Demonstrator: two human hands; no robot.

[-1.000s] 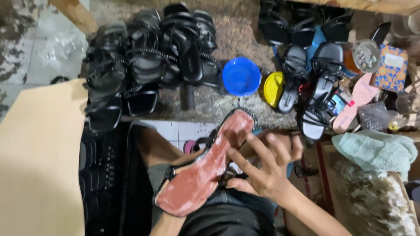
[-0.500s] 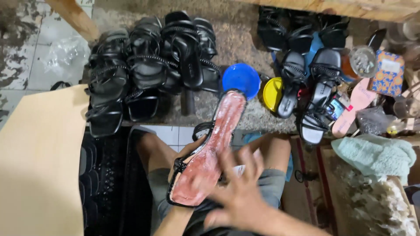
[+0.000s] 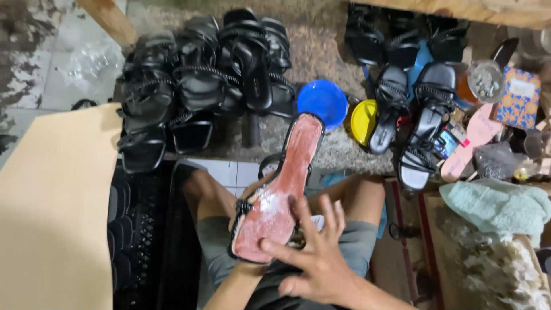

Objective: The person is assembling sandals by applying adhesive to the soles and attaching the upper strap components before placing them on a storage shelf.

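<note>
Left hand holds sandal; right hand spread over its heel

Sandal, sole up, reddish underside, black straps: held from beneath by left hand; right hand spread open at its heel end. Beyond: black sandals, blue bowl, yellow lid, tan board.
</note>
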